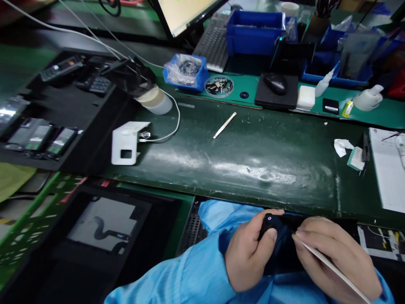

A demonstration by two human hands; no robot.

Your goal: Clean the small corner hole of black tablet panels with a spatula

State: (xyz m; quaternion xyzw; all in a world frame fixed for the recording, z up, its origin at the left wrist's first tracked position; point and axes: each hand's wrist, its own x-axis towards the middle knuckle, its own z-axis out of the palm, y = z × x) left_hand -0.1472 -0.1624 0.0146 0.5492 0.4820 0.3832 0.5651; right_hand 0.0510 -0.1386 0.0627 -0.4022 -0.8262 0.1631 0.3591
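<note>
Inside left hand (247, 253), dark object (272, 226), partly hidden

Green-matted workbench (240, 169), scuffed, shiny under light. Mid-mat: white stick (224, 125), lying diagonally. Left: white plastic stand (126, 142), white cable (176, 122) running from it, black case (69, 126) at end. Right: crumpled tissue (343, 147), green-edged white pad (357, 158) beside it, notebook (389, 169) near edge. Far strip: blue bin (186, 72), round parts dish (219, 86), black mouse pad (276, 95), white block (305, 97), black card (330, 106), white bottle (368, 98).
</note>
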